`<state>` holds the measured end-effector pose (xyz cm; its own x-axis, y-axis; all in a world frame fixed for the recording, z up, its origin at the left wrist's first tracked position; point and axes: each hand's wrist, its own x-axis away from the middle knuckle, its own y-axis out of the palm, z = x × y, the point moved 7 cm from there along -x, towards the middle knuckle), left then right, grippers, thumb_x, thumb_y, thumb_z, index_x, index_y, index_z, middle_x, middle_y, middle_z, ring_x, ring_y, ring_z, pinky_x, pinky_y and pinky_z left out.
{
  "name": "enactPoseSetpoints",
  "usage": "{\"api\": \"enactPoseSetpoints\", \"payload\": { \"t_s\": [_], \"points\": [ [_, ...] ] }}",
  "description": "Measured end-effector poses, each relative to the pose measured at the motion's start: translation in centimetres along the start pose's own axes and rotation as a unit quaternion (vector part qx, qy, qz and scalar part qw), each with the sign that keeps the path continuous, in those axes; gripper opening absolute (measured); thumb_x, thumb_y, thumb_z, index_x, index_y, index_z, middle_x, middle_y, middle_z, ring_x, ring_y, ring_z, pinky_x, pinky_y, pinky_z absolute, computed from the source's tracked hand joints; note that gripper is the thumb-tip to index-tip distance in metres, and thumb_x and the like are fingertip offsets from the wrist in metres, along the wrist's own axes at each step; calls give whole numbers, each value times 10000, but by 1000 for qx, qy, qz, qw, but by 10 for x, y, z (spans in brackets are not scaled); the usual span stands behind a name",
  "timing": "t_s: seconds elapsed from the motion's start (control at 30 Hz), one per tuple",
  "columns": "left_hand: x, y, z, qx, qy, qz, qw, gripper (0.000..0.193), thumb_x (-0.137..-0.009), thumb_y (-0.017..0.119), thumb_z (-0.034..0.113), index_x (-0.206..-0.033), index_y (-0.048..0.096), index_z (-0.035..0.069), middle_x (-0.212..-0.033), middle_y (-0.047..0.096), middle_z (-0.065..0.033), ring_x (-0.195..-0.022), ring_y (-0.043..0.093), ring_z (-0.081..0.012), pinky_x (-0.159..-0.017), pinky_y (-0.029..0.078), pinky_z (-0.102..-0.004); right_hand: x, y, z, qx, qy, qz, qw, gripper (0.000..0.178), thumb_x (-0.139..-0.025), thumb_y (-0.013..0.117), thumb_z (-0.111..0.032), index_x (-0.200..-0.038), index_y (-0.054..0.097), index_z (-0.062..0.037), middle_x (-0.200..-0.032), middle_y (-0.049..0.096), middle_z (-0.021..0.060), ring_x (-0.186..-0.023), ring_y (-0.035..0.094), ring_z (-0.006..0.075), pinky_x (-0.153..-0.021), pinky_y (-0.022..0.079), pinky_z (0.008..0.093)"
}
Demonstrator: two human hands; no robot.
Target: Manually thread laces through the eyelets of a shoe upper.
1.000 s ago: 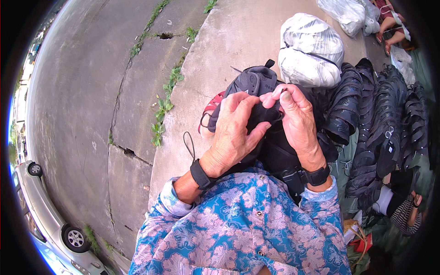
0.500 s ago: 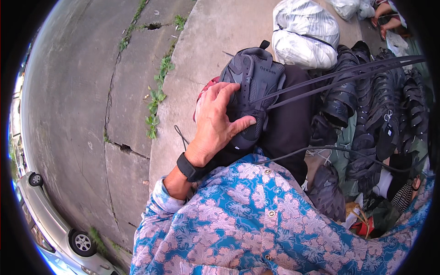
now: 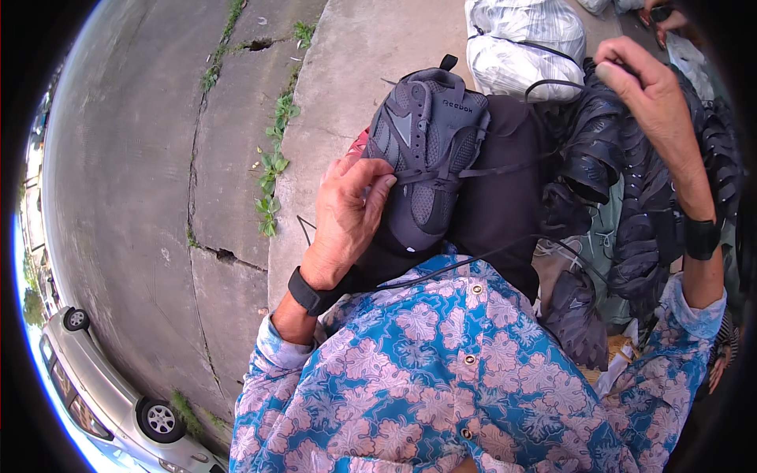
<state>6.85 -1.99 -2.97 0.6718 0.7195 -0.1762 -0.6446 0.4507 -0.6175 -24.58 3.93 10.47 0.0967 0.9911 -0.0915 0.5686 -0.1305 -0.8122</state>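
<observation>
A dark grey sneaker [image 3: 432, 142] rests on my lap, its toe toward me and its heel tab away. My left hand [image 3: 347, 217] is beside the toe, thumb and forefinger pinched on a dark shoelace [image 3: 505, 168] that crosses the shoe's front and trails right. At the upper right my right hand [image 3: 654, 102] is raised, fingers closed at the end of a curved length of black lace. Another dark strand [image 3: 473, 258] runs over my lap toward the right. The lace ends inside my fingers are hidden.
Rows of nested dark shoes [image 3: 595, 150] lie to my right, with a single shoe [image 3: 576, 311] nearer me. Beyond my knees sits a white plastic-wrapped bundle [image 3: 524, 47]. Another person's hand [image 3: 662, 17] shows at the top right. A parked car [image 3: 102, 386] stands on the concrete at left.
My right hand has come into view at the upper right. The long laces, stretched taut to the right before, now hang slack. My left hand has shifted from the shoe's upper to pinch lace near its toe.
</observation>
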Motion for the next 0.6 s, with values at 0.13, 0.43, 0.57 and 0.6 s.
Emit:
{"api": "enactPoseSetpoints", "payload": {
  "t_s": [0.13,0.43,0.57,0.6],
  "points": [
    [-2,1,-8,87,-96,-5,992,67,-842,645,55,-899,625,27,-794,596,-108,-734,568,-233,-692,462,-336,22,130,-47,-4,-108,-73,991,138,-761,703,-118,-833,633,-24,-749,633,124,-681,628,299,-630,491,372],
    [-11,11,-5,319,-212,-21,923,193,-972,564,203,-1055,597,32,-826,594,33,-743,547,-58,-735,445,-220,45,178,-53,43,-103,-11,994,72,-737,666,-84,-739,597,-64,-695,586,78,-666,592,263,-657,427,367],
    [-11,8,-6,396,-264,-16,880,211,-964,576,214,-1107,594,59,-849,612,23,-780,573,-64,-776,465,-237,60,161,-38,59,-57,10,997,80,-672,631,-50,-690,554,-64,-648,547,74,-608,558,274,-625,408,383],
    [-10,10,-6,429,-277,-18,860,216,-963,574,203,-1123,585,58,-858,618,14,-790,581,-77,-785,473,-246,63,159,-35,74,-37,-9,997,77,-681,633,-52,-714,565,-66,-655,554,73,-614,562,278,-631,410,386]
  ]
}}
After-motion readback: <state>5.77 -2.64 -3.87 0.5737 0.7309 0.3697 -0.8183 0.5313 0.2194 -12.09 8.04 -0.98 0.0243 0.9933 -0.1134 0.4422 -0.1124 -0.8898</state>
